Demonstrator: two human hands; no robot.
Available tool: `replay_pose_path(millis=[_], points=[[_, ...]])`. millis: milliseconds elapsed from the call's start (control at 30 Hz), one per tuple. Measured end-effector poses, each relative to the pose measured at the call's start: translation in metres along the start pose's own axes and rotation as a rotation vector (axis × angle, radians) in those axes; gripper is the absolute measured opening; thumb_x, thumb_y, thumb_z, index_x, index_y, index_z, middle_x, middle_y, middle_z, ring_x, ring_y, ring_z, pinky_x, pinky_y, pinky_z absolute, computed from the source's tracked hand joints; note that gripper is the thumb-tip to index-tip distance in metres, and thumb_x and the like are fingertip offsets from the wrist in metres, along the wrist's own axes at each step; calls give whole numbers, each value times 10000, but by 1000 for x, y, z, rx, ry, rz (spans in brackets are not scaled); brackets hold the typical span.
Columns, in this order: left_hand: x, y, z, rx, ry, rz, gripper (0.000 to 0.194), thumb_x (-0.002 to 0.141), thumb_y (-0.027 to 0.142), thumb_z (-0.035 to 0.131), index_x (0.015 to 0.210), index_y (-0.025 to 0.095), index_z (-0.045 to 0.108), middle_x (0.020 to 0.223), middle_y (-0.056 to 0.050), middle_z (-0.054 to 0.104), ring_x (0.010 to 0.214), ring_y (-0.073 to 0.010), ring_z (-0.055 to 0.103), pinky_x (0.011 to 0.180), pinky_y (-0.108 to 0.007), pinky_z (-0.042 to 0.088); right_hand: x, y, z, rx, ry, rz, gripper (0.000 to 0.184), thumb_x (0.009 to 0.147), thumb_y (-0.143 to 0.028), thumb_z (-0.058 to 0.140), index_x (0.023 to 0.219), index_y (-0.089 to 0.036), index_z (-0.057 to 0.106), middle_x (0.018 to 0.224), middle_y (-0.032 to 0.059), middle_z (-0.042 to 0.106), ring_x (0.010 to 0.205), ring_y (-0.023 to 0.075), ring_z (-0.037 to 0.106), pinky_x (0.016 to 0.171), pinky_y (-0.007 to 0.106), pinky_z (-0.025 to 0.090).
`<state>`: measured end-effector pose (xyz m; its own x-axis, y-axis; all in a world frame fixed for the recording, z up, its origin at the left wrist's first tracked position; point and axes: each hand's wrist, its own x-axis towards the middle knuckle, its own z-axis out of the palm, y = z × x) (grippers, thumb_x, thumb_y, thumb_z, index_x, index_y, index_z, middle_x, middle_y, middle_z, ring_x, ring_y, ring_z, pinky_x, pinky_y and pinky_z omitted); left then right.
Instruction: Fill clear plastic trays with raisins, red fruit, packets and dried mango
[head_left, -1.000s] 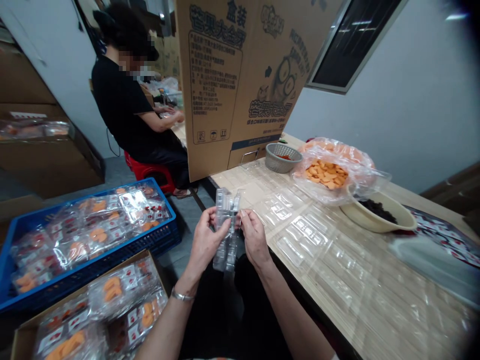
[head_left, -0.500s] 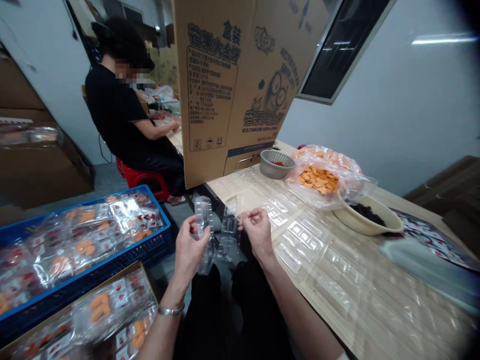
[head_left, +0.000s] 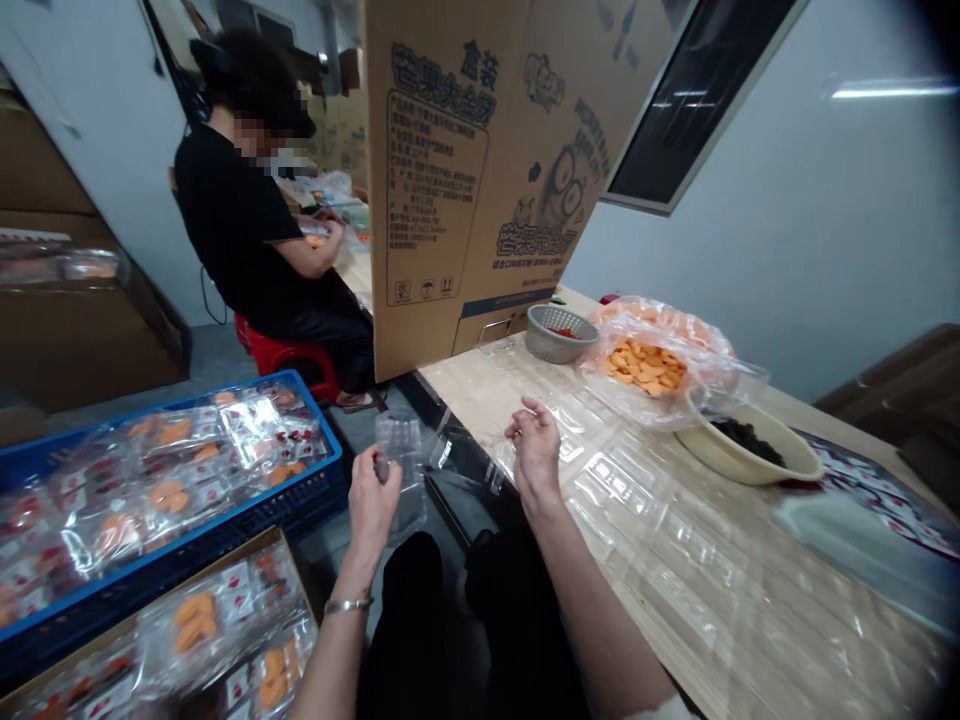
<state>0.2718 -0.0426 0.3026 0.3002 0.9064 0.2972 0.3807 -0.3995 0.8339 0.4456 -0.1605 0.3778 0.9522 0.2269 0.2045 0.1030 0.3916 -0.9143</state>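
Observation:
My left hand [head_left: 375, 505] is closed on a clear plastic tray [head_left: 405, 450] with moulded hollows, held upright above the floor gap by my knees. At the table's near edge, my right hand [head_left: 536, 455] is raised with loosely curled fingers, partly apart, and nothing visible in them. A second clear plastic tray [head_left: 469, 450], blurred and see-through, is just left of that hand; whether it touches the hand or the table edge I cannot tell. More clear trays [head_left: 611, 485] lie in rows on the wooden table [head_left: 480, 385] beside my right forearm.
On the table stand a grey basket [head_left: 559, 335], a bag of orange pieces [head_left: 645, 365] and a cream bowl [head_left: 735, 460] with dark pieces. A tall carton [head_left: 442, 200] blocks the far end. Left are a blue crate [head_left: 300, 385], a box of packs [head_left: 247, 545] and a seated person [head_left: 232, 210].
My right hand has moved up and right, its pinch on a tray loosened. The tray in my left hand has turned its broad face towards me. The co-worker's hands have shifted.

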Motion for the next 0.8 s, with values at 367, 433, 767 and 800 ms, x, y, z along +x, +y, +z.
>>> replay_pose_path(millis=[367,433,767,800], points=[[-16,-5,14,9,-240,90,306,902,277,424,1125,157,596,1071,-110,688,951,-235,661,887,-377,510,51,55,-5,-68,258,132,294,706,-226,478,992,-169,516,540,-116,421,458,90,474,541,225,483],[-13,1,17,44,-256,133,308,913,258,423,1153,155,586,1116,-115,681,997,-235,656,909,-372,505,57,62,-2,-91,259,127,288,721,-225,468,999,-171,518,571,-104,426,471,93,485,554,239,509],[18,48,38,503,-361,224,438,955,185,369,1382,111,432,1132,-155,632,1047,-265,621,827,-359,522,56,81,-9,-304,198,30,401,688,-210,474,1063,-176,609,1149,79,509,730,117,591,645,267,570],[20,52,40,523,-364,217,417,958,185,367,1360,120,453,1121,-148,631,1041,-260,621,818,-350,520,54,82,-11,-359,145,-4,429,689,-208,476,1093,-178,616,1233,96,494,770,128,596,661,275,573]])
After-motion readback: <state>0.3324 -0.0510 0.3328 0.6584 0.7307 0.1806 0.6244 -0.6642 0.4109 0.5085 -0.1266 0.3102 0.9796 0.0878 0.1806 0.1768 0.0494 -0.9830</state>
